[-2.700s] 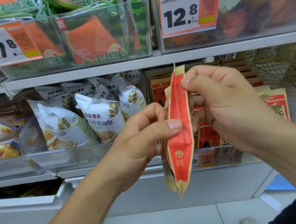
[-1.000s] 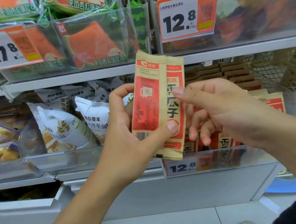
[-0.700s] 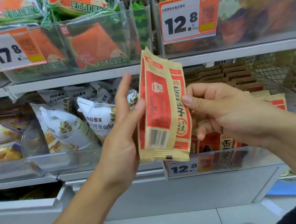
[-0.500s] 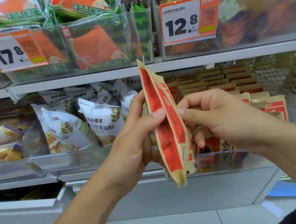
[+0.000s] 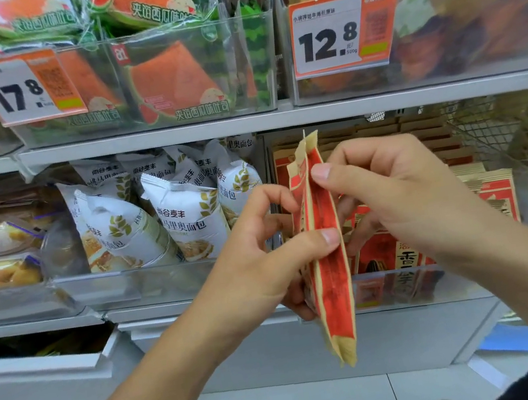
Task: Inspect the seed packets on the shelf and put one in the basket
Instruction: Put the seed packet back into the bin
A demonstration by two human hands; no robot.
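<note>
I hold two red-and-tan seed packets (image 5: 329,268) upright and edge-on in front of the shelf. My left hand (image 5: 258,262) pinches them at mid-height, thumb on the near face and fingers behind. My right hand (image 5: 403,199) pinches them near the top, thumb tip on the upper edge. More packets of the same kind (image 5: 393,249) stand in a clear bin on the middle shelf behind my right hand. No basket is in view.
White bread bags (image 5: 186,218) fill the clear bin to the left of the seed packets. Watermelon-print packs (image 5: 175,76) and an orange 12.8 price tag (image 5: 340,34) sit on the upper shelf. A wire rack (image 5: 503,136) stands at the right. White floor lies below.
Over the last second I turned the packets from face-on, showing the barcode side, to edge-on. They also dropped slightly and stand more upright, with both hands still holding them.
</note>
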